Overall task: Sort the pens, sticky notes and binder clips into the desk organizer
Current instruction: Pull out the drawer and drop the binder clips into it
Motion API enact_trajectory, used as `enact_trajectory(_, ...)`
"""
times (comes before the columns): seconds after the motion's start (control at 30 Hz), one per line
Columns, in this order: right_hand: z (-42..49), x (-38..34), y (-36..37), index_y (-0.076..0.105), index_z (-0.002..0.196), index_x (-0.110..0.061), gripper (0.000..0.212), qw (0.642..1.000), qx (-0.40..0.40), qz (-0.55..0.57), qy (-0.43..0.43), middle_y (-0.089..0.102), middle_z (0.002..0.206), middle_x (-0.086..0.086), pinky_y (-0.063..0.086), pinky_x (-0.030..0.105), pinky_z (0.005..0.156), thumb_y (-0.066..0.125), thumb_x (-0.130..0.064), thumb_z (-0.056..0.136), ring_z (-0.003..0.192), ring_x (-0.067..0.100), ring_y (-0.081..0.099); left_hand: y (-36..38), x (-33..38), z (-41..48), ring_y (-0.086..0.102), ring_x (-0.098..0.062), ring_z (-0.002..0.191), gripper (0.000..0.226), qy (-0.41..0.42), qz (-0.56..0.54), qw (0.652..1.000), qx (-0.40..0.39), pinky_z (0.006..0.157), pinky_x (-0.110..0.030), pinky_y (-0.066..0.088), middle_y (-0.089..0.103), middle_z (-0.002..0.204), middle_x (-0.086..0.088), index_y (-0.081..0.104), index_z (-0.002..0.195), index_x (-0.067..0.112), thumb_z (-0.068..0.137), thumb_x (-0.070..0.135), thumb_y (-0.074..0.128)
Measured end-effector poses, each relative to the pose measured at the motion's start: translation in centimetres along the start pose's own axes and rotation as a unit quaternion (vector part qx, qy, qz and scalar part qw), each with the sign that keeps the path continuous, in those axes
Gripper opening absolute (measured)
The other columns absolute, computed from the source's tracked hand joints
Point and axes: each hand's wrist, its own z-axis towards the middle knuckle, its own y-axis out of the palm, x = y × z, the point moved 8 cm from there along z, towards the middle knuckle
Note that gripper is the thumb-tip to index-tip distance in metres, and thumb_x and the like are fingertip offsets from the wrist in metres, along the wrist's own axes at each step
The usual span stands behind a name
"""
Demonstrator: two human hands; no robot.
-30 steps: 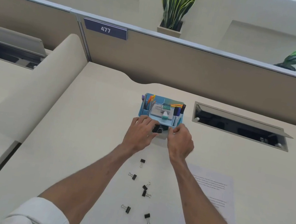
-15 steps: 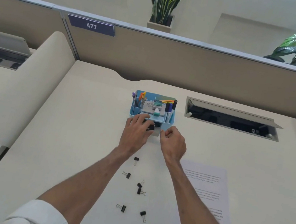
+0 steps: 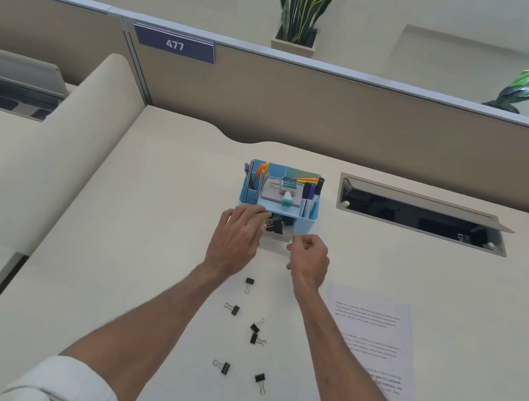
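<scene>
The blue desk organizer stands at the back middle of the desk. It holds pens on the right, orange pens on the left, and a sticky note pad in the centre. Its small front drawer is pulled out, with black binder clips inside. My left hand reaches over the drawer's left side, fingertips pinching a clip's wire handle. My right hand is curled on the drawer's right front corner. Several loose binder clips lie between my forearms.
A printed sheet of paper lies at the right of the desk. An open cable hatch sits right of the organizer. A beige partition with a sign "477" closes the back, and a curved divider the left.
The view has shifted slightly. My left hand's fingers have drawn back a little, so more of the clips in the drawer show. My right hand stays at the drawer's corner.
</scene>
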Motion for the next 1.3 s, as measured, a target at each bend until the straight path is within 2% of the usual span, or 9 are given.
enact_trajectory(0.1, -1.0, 1.7, 1.3, 0.071, 0.102, -0.012, 0.023, 0.972, -0.046, 0.179, 0.145, 0.082, 0.09, 0.0, 0.065, 0.04, 0.064, 0.061, -0.031, 0.101, 0.06, 0.028, 0.073, 0.2, -0.5, 0.1, 0.034, -0.018, 0.162, 0.048, -0.013, 0.004, 1.0, -0.014, 0.132, -0.04, 0.029, 0.043, 0.17, 0.002, 0.044, 0.164, 0.019, 0.118, 0.028, 0.036)
enact_trajectory(0.2, -2.2, 2.4, 2.5, 0.071, 0.103, -0.006, 0.028, 0.923, -0.078, 0.294, 0.237, 0.083, 0.091, 0.008, 0.065, 0.04, 0.067, 0.058, -0.031, 0.102, 0.069, 0.032, 0.079, 0.9, -1.1, -0.1, 0.016, -0.015, 0.169, 0.055, -0.024, 0.009, 0.999, -0.047, 0.139, -0.04, 0.015, 0.025, 0.18, 0.001, 0.027, 0.172, 0.017, 0.119, 0.033, 0.027)
enact_trajectory(0.37, -3.3, 1.9, 4.1, 0.073, 0.109, 0.008, 0.045, 0.853, -0.141, 0.407, 0.295, 0.082, 0.092, 0.02, 0.066, 0.036, 0.069, 0.051, -0.032, 0.105, 0.08, 0.032, 0.083, 2.0, -1.8, -0.5, 0.002, -0.012, 0.17, 0.059, -0.028, 0.008, 0.996, -0.088, 0.14, -0.039, 0.007, 0.006, 0.183, 0.003, 0.009, 0.175, 0.018, 0.12, 0.036, 0.021)
enact_trajectory(0.57, -3.5, 0.3, 5.1, 0.072, 0.115, 0.01, 0.052, 0.816, -0.176, 0.466, 0.293, 0.081, 0.102, 0.024, 0.064, 0.034, 0.074, 0.049, -0.036, 0.107, 0.085, 0.03, 0.083, 2.1, -2.0, -0.5, -0.003, -0.01, 0.17, 0.06, -0.025, 0.016, 0.994, -0.106, 0.14, -0.042, 0.004, 0.0, 0.183, 0.005, 0.004, 0.175, 0.02, 0.119, 0.037, 0.018)
enact_trajectory(0.7, -3.4, -0.7, 5.2, 0.07, 0.116, 0.005, 0.043, 0.812, -0.174, 0.479, 0.284, 0.08, 0.11, 0.022, 0.065, 0.036, 0.078, 0.05, -0.032, 0.106, 0.094, 0.032, 0.082, 2.1, -2.2, -0.5, -0.005, -0.01, 0.17, 0.06, -0.021, 0.008, 0.993, -0.114, 0.14, -0.043, 0.003, -0.003, 0.183, 0.006, 0.003, 0.175, 0.021, 0.119, 0.036, 0.018)
enact_trajectory(0.93, -3.3, -0.6, 5.2, 0.073, 0.115, 0.005, 0.04, 0.839, -0.161, 0.435, 0.286, 0.083, 0.103, 0.015, 0.064, 0.033, 0.076, 0.042, 0.002, 0.091, 0.088, 0.025, 0.083, 2.1, -2.6, -0.4, -0.006, -0.008, 0.17, 0.059, -0.014, -0.018, 0.993, -0.114, 0.14, -0.042, 0.003, -0.003, 0.183, 0.008, 0.003, 0.175, 0.023, 0.12, 0.033, 0.02)
enact_trajectory(1.07, -3.0, -0.7, 5.1, 0.073, 0.114, 0.006, 0.037, 0.861, -0.124, 0.412, 0.271, 0.083, 0.095, 0.015, 0.065, 0.034, 0.071, 0.044, 0.002, 0.093, 0.084, 0.027, 0.083, 2.1, -2.6, -0.3, -0.004, -0.008, 0.17, 0.057, -0.016, -0.035, 0.993, -0.108, 0.14, -0.039, 0.003, 0.001, 0.183, 0.008, 0.006, 0.175, 0.023, 0.12, 0.03, 0.022)
enact_trajectory(1.2, -2.4, -1.2, 5.1, 0.075, 0.112, -0.003, 0.018, 0.905, -0.102, 0.34, 0.233, 0.084, 0.091, 0.01, 0.065, 0.037, 0.066, 0.071, -0.011, 0.096, 0.074, 0.029, 0.082, 2.0, -2.7, -0.1, 0.0, -0.01, 0.17, 0.056, -0.012, -0.047, 0.994, -0.102, 0.14, -0.037, 0.004, 0.007, 0.183, 0.007, 0.011, 0.174, 0.022, 0.12, 0.027, 0.025)
enact_trajectory(1.3, -1.9, -1.3, 5.1, 0.077, 0.108, -0.007, 0.024, 0.93, -0.1, 0.278, 0.219, 0.083, 0.092, 0.009, 0.067, 0.04, 0.07, 0.082, -0.026, 0.094, 0.07, 0.029, 0.082, 1.9, -2.6, 0.0, 0.001, -0.01, 0.17, 0.056, -0.012, -0.052, 0.994, -0.1, 0.14, -0.037, 0.005, 0.009, 0.182, 0.007, 0.014, 0.174, 0.022, 0.12, 0.027, 0.025)
